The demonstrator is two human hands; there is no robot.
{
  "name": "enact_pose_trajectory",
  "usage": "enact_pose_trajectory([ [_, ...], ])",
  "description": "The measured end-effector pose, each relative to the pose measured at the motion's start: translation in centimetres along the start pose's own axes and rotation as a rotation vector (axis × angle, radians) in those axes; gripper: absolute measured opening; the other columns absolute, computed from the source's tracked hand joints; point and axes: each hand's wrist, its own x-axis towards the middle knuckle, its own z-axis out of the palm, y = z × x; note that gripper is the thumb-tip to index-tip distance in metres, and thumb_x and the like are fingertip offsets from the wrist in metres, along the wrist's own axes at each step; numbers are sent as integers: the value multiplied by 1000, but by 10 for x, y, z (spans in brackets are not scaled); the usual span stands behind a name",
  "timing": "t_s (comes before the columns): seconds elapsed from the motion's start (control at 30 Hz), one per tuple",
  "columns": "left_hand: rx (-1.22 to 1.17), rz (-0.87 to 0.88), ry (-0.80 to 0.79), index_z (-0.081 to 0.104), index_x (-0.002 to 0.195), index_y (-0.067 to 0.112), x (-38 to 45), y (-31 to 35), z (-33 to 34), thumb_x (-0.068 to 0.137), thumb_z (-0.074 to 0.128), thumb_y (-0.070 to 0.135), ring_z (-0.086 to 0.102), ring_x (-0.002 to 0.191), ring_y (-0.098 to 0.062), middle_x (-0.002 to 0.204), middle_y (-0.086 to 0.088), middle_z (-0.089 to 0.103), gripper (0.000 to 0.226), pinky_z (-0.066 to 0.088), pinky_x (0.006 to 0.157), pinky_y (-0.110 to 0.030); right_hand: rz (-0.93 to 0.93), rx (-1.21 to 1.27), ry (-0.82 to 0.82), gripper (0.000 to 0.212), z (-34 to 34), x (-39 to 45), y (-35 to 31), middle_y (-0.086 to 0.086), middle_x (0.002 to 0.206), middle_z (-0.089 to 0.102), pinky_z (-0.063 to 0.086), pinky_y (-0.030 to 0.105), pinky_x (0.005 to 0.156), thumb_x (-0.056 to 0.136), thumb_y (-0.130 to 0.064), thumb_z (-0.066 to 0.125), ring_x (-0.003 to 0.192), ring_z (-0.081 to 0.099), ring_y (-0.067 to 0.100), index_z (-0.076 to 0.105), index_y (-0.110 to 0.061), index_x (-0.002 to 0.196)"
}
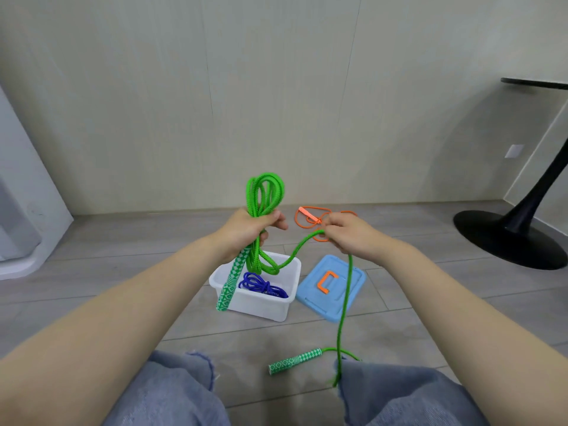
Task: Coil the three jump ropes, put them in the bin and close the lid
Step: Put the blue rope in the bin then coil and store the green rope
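My left hand (246, 230) grips a bundle of loops of the green jump rope (265, 192), held upright above the white bin (261, 302). One green-and-white handle (231, 281) hangs down from that fist. My right hand (350, 235) pinches the free run of the same rope, which drops to the floor and ends at the second handle (295, 361). A coiled blue jump rope (261, 285) lies inside the bin. The orange jump rope (313, 221) lies loose on the floor behind my right hand. The blue lid (313, 298) with an orange handle lies flat to the right of the bin.
I sit on a grey wood-look floor with my jeans-clad knees (399, 395) at the bottom. A black pedestal table base (507, 238) stands at the right. A beige wall (276, 103) runs across the back, and a white object (24, 210) is at the left.
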Motion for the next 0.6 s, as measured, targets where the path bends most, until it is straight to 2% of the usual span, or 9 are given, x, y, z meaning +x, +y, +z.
enact_pose_trajectory([
  [0.1,13,-9,-98,68,98,16,-4,1,4,97,54,29,44,56,-13,106,-1,73,19,38,50,-20,-153,0,35,16,8,2,-16,-13,56,54,36,28,62,89,-17,55,57,44,8,65,-25,79],
  [0.2,-13,-34,-231,67,106,16,-8,5,10,97,52,35,44,55,-7,108,-5,73,26,37,50,-19,-264,119,20,20,10,-3,-27,-10,57,53,38,24,51,93,-15,58,52,46,10,66,-31,86],
  [0.27,-27,-53,-265,66,106,18,-9,5,14,97,51,38,45,58,-6,98,-5,74,26,37,52,-19,-284,163,11,25,10,-6,-32,-10,53,53,39,24,49,93,-13,58,47,45,9,65,-35,84],
  [0.3,-43,-60,-263,66,104,18,-8,5,15,96,51,38,47,60,-6,90,-3,73,26,37,52,-19,-290,167,21,24,10,-5,-31,-9,52,55,41,28,51,91,-15,60,50,47,9,64,-37,83],
  [0.37,-81,-61,-260,65,100,17,-8,4,17,94,52,40,49,63,-8,77,0,67,27,37,51,-19,-255,158,53,10,11,-3,-30,-5,56,62,48,43,59,83,-26,64,58,53,16,60,-35,82],
  [0.43,-102,-61,-293,63,98,14,-8,4,17,90,55,40,52,64,-11,70,2,60,29,36,50,-20,-217,145,80,15,13,-2,-29,-2,61,68,52,47,65,82,-29,67,62,56,18,51,-29,84],
  [0.53,-60,-80,-400,61,96,11,-12,5,20,89,58,30,53,60,-12,59,4,46,20,34,49,-19,-241,84,105,22,16,-4,-34,-4,58,65,46,27,58,86,-17,67,53,53,7,46,-21,86],
  [0.6,-77,-115,-433,60,92,12,-12,5,21,93,57,18,45,51,-11,54,5,38,7,33,47,-19,-227,190,57,22,18,-8,-38,-2,56,61,38,17,46,85,-8,67,45,48,7,46,-15,91],
])
